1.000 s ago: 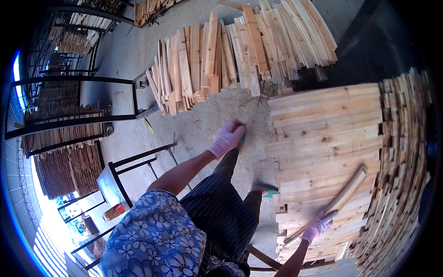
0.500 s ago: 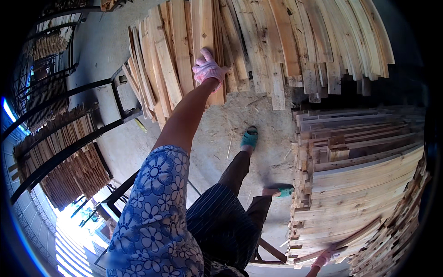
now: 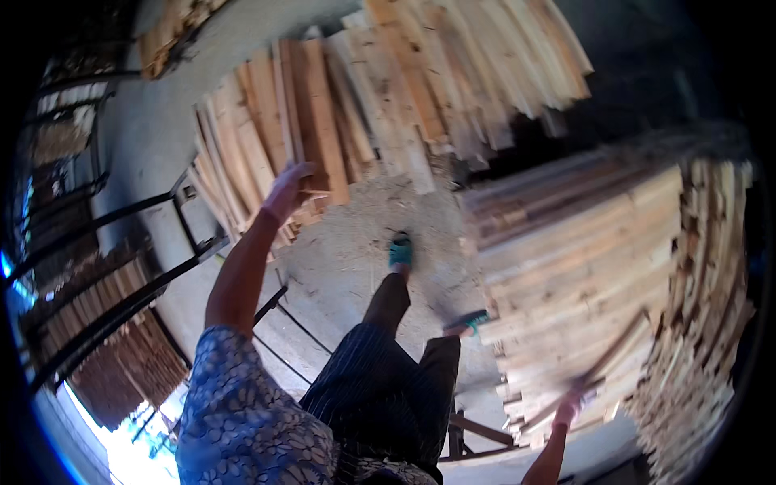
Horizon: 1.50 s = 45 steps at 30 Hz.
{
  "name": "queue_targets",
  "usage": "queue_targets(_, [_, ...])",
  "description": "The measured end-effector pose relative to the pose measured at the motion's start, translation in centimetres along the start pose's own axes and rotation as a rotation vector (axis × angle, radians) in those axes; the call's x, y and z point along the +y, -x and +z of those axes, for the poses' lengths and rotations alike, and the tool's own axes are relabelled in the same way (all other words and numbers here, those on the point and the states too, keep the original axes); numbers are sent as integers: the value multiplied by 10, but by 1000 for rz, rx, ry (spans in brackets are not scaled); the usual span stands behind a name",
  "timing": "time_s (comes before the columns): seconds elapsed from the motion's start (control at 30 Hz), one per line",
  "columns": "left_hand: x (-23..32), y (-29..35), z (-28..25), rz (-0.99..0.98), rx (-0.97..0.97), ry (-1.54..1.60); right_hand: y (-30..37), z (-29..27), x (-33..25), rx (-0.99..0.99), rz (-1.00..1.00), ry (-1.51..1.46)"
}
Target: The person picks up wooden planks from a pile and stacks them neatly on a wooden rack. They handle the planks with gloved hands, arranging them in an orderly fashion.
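My left hand [image 3: 288,191], in a pale pink glove, is closed around the near end of a wooden board [image 3: 286,101]. That board stands partly on edge among other boards [image 3: 327,117] laid side by side in the far stack. At the lower right, my right hand [image 3: 570,407], also gloved, grips a narrow wooden strip [image 3: 621,349]. The strip slants across the top of a neat plank stack [image 3: 574,299]. Motion blurs both hands, so single fingers are hard to make out.
A rough pile of stacked wood [image 3: 699,339] rises along the right edge. Black metal rails [image 3: 121,214] and a bundle of brown slats [image 3: 125,368] are at the left. Concrete floor [image 3: 323,283] with wood scraps lies around my green slippers [image 3: 400,250].
My left hand has gone from lying on a board to gripping a board end nearer me, tilting it up. The view has shifted; my right hand stays on the strip.
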<state>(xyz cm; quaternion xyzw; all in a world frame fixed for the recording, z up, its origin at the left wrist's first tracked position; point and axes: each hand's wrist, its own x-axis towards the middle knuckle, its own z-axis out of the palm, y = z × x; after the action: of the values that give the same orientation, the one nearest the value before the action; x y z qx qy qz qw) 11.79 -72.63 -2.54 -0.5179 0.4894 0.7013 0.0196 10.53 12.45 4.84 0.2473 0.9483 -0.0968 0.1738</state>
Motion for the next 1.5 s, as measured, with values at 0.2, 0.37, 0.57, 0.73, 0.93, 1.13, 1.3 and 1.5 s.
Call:
queue_targets(0.2, [-14,206,127,98,-390,310,-6,8,8,234,-146,53])
queue_targets(0.37, [-38,346,223,-8,-413,154,-13,-25,-10,181,-163,-71])
queue_targets(0.57, [-154,423,270,21,-476,-263,-97,-127,-108,150,-569,23])
queue_targets(0.73, [-250,456,294,316,-390,-582,-203,-150,-190,140,-705,192])
queue_targets(0.93, [-284,450,349,587,-183,-1329,-253,-109,-214,111,-695,256])
queue_targets(1.13, [-217,374,470,611,12,-1340,-254,-107,-213,101,-733,257])
queue_targets(1.3, [-207,343,500,526,-95,-1331,-258,-114,-214,93,-676,310])
queue_targets(1.5, [-195,381,411,520,-244,-585,-182,-111,-291,296,-1073,479])
